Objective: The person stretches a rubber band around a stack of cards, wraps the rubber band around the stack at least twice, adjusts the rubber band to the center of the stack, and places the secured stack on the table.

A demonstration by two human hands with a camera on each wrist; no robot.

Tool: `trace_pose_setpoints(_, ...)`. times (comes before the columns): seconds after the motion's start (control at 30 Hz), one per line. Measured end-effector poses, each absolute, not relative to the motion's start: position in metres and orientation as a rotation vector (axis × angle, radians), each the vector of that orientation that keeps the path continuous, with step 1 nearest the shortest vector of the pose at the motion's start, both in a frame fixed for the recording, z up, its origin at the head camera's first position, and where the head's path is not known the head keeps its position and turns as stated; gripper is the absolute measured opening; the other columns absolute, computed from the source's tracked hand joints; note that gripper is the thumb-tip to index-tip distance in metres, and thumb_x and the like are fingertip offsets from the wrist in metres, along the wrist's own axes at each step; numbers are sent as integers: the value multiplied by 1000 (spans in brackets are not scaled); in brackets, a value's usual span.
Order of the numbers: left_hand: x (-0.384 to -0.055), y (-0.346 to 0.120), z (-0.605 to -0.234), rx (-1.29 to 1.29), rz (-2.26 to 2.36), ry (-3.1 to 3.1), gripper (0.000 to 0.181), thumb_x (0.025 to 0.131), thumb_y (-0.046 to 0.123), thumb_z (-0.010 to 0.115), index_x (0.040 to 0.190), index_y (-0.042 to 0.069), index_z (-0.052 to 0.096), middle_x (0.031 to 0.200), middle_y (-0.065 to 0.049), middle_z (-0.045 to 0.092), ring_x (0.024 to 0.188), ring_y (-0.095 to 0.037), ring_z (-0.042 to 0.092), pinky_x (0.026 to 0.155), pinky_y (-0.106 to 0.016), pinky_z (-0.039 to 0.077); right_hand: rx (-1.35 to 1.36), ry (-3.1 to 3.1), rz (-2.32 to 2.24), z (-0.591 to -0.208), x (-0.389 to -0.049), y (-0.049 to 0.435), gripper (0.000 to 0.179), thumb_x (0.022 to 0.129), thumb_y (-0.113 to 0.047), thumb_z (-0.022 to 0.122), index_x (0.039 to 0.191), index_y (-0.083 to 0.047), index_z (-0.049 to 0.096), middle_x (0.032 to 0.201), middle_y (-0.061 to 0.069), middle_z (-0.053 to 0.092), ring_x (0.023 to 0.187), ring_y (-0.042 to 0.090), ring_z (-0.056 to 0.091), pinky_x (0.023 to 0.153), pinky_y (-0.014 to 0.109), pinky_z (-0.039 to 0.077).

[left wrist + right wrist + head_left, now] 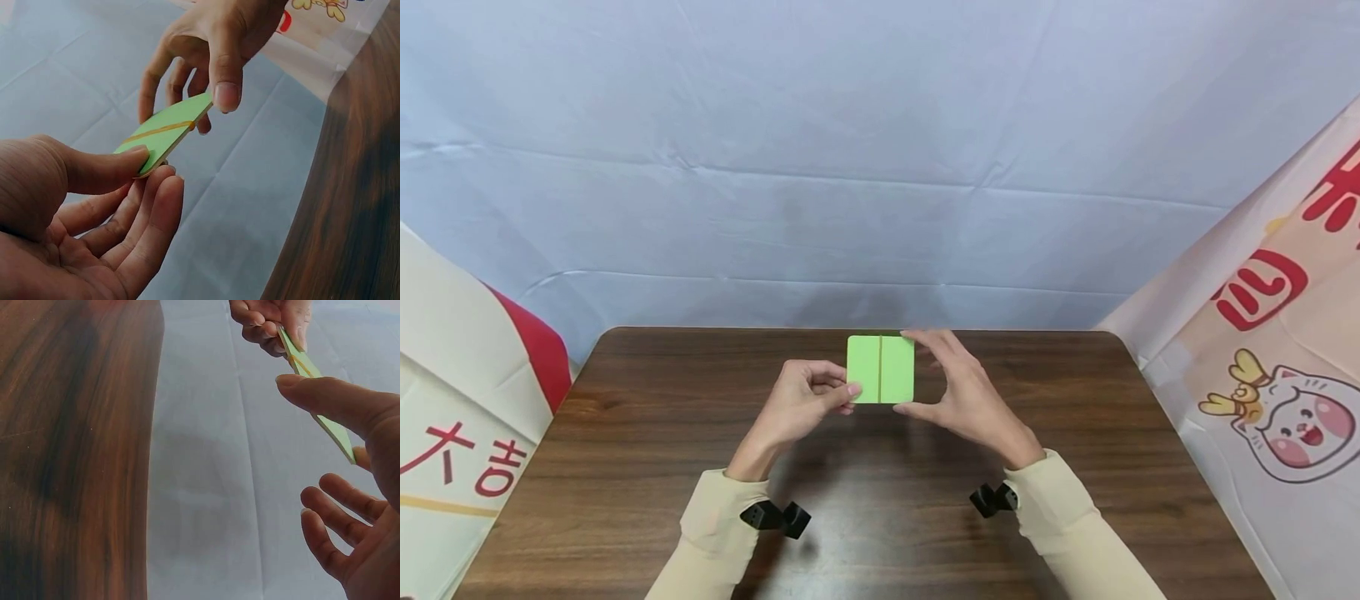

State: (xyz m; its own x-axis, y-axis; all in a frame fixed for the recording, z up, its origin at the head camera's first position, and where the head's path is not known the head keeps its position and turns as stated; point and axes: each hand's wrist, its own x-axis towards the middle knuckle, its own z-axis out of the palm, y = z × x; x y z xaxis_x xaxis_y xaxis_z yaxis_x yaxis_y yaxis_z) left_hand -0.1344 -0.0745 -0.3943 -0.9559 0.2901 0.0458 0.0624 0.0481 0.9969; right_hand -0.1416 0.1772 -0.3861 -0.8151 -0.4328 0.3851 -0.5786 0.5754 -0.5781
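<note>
A thin, square, light-green pad [865, 367] is held up over the far part of the table, with a yellowish rubber band [880, 371] running round its middle. My left hand [801, 400] pinches its lower left corner, thumb on the front face and fingers behind. From the other side, my right hand [973, 396] spans the pad, index finger at the top right corner and thumb at the bottom right one. In the left wrist view the pad [169, 134] appears nearly edge-on. The right wrist view shows the right thumb [331, 397] covering part of it.
Beneath the hands lies a dark wooden table [647, 433]. Pale cloth [850, 167] hangs behind its far edge. Printed cloths with red characters stand at the left [467, 400] and right [1240, 400]. Small black devices are strapped to both wrists.
</note>
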Motion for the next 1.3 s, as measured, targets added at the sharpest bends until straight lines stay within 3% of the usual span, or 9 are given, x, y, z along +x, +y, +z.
trace_pose_setpoints(0.1,-135,-78,-396,427,1919,2289,25,87,2,79,108,-7,70,85,-12,72,72,-18,71,73,-38,60,820,-2632,1065,-390,-142,177,93,68,-22,98,146,-17,48,136,4,51,116,23,55,91,44,54)
trace_pose_setpoints(0.27,-139,-82,-397,626,1648,2577,86,73,12,93,147,10,48,100,-3,67,88,-18,68,80,-36,58,798,-2654,1085,-399,-144,176,90,67,-24,98,143,-16,50,131,4,53,116,24,55,94,48,51)
trace_pose_setpoints(0.37,-141,-83,-396,740,1382,2766,104,67,18,98,153,16,40,107,-1,61,96,-17,62,81,-39,55,806,-2653,1121,-405,-147,176,90,65,-25,99,141,-14,52,128,2,54,112,24,55,93,46,51)
trace_pose_setpoints(0.57,-145,-84,-401,799,970,2959,86,65,28,98,139,14,55,112,1,59,102,-18,58,74,-45,51,830,-2690,1178,-417,-150,177,88,64,-25,99,139,-14,54,122,0,54,109,25,55,88,47,52)
trace_pose_setpoints(0.87,-157,-86,-412,878,802,2947,86,63,37,98,135,12,59,119,-6,58,105,-24,56,73,-51,53,843,-2736,1236,-434,-158,177,86,62,-29,100,135,-19,56,113,-4,54,105,19,54,87,50,50)
trace_pose_setpoints(1.13,-175,-87,-440,788,778,2860,84,61,40,99,132,13,63,119,-6,58,102,-24,59,76,-53,53,823,-2971,1123,-456,-171,172,86,69,-35,96,142,-14,54,123,9,54,116,33,55,94,53,49)
trace_pose_setpoints(1.3,-185,-86,-463,676,730,2766,83,63,41,98,132,13,63,117,-3,58,103,-22,58,83,-54,51,830,-3129,934,-472,-180,166,87,73,-44,92,144,-12,54,126,9,54,118,30,51,97,52,47)
